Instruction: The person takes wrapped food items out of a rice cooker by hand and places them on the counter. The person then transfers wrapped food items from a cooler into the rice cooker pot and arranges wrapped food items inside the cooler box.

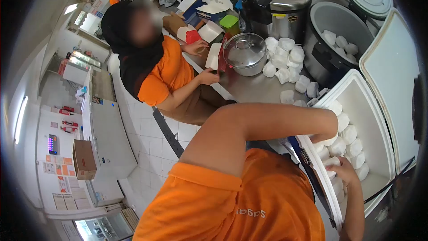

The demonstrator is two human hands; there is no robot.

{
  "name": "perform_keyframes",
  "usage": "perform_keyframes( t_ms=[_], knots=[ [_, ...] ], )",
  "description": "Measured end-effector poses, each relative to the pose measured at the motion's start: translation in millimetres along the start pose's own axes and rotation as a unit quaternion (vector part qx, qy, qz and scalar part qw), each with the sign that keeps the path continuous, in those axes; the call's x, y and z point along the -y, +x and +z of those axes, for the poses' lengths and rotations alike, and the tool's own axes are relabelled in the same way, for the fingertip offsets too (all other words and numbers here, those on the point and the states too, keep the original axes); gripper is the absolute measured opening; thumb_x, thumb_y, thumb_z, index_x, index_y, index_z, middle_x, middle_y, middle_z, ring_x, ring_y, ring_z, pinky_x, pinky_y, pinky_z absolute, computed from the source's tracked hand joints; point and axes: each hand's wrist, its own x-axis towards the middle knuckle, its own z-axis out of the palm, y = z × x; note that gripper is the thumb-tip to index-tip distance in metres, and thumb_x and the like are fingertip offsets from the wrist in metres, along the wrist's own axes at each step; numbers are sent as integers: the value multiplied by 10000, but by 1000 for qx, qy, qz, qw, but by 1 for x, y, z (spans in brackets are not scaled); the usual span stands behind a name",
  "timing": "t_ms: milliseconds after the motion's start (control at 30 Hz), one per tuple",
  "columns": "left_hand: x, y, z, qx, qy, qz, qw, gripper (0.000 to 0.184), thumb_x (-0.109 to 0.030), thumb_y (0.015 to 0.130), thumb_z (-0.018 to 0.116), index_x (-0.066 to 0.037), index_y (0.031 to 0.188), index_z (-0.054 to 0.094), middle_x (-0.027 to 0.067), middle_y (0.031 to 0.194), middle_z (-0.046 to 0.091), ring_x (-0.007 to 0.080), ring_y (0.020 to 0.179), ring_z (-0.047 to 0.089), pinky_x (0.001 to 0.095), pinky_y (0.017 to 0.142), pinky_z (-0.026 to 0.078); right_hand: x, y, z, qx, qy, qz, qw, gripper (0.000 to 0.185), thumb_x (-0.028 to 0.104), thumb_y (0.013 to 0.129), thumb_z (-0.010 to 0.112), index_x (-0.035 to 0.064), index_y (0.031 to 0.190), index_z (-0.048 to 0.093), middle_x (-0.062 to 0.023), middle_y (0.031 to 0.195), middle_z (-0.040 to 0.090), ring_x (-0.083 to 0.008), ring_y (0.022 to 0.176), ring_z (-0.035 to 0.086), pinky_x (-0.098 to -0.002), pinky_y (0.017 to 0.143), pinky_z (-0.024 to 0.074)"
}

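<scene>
Presently at the open cooler (377, 115), with both arms reaching in over the near side. In the right hand (346, 172), one white bundle (331, 161), taken in curled fingers close to the near edge. Left hand (328, 129) bent down at the wrist behind that same edge, fingers hidden; cannot tell whether closed, or on what.

More bundles (355, 147) packed side by side toward the far edge, below the raised lid (393, 85). Others in a heap (283, 58) on the worktop (249, 87), between pot (245, 58) and grey cooker (339, 15), with a few strays just beside the cooler's corner. Some also inside the cooker. Along the worktop's side edge, a co-worker (176, 67), with hands (196, 47) at a box (214, 56).

On handling, by judgement: go light on the grip, fingers spread round the sides, for fear of torn or loosened wrapping. Lift straight up before shifting sideways, to spare the neighbours. Avoid leaning on the layer beneath. Leave room between both hands.
</scene>
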Motion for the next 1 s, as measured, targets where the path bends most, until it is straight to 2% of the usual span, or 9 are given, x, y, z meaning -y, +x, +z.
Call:
perform_keyframes(
  t_ms=[133, 233, 300, 400, 433, 567, 700, 867, 1000],
  knots=[
    [-10, -44, -2, -169, -171, 36, 970, 734, -381, 619, 901, -1, 1211, 695, 243, 1126, 709, 354, 1030, 699, 439, 852, 565, -33, 28, 2, -21, 8, -28, 999, 945, 233, 693, 853, -99, 1476, 442, -224, 1478, 523, -320, 1354, 517, -393, 1123, 400],
    [-15, -23, 32, -487, -365, 52, 792, 655, -366, 561, 952, 25, 1047, 751, 241, 1027, 738, 361, 976, 722, 438, 855, 580, 10, 5, 6, 56, 48, -20, 997, 932, 207, 707, 843, -82, 1491, 430, -199, 1459, 543, -304, 1325, 536, -391, 1119, 404],
    [-28, -24, 38, -500, -467, -5, 729, 784, -369, 592, 929, 30, 1212, 665, 251, 1177, 664, 369, 1120, 642, 447, 943, 533, -17, 20, 5, -7, 25, -73, 997, 681, 134, 710, 774, -55, 1339, 593, -139, 1242, 664, -245, 1099, 637, -358, 968, 495],
    [-22, 33, 61, -632, -412, -92, 651, 837, -347, 538, 960, 74, 1193, 654, 280, 1122, 677, 407, 990, 701, 432, 884, 574, -16, 27, -1, 74, 32, -106, 991, 577, 106, 705, 733, -23, 1262, 658, -77, 1018, 728, -190, 869, 687, -313, 799, 539],
    [-14, 16, 59, -592, -422, -81, 682, 850, -354, 554, 949, 67, 1224, 639, 281, 1151, 661, 407, 1036, 678, 442, 912, 555, 14, 8, 3, 99, 25, -96, 990, 523, 75, 709, 733, 2, 1224, 675, -44, 929, 723, -149, 773, 670, -291, 639, 518],
    [-17, -9, 43, -469, -441, -46, 764, 868, -351, 592, 921, 49, 1294, 603, 297, 1236, 617, 411, 1142, 631, 465, 973, 513, -46, 57, -30, 84, 31, 4, 996, 469, 49, 757, 719, 38, 1221, 653, -27, 934, 701, -145, 717, 658, -298, 522, 489],
    [-14, -30, 31, -397, -435, -48, 807, 876, -333, 612, 917, 41, 1330, 580, 299, 1287, 596, 403, 1199, 605, 462, 1014, 492, -39, 49, -34, 105, 83, 55, 989, 534, 53, 792, 678, 45, 1317, 584, -62, 960, 695, -210, 764, 698, -392, 619, 595],
    [-22, 2, 61, -552, -494, -25, 672, 925, -345, 634, 917, 48, 1386, 550, 269, 1338, 595, 406, 1231, 592, 453, 1057, 476, -39, 42, -45, 109, -25, -111, 988, 703, 53, 729, 751, 38, 1402, 546, -86, 1091, 722, -208, 926, 709, -374, 815, 593],
    [-25, -19, 66, -568, -413, -103, 705, 757, -387, 728, 898, 48, 1280, 619, 246, 1227, 675, 322, 1128, 654, 413, 992, 519, 49, -92, -50, 22, -13, -197, 980, 571, 125, 681, 846, 15, 1220, 692, -87, 1160, 719, -217, 1061, 675, -373, 998, 525]
  ],
)
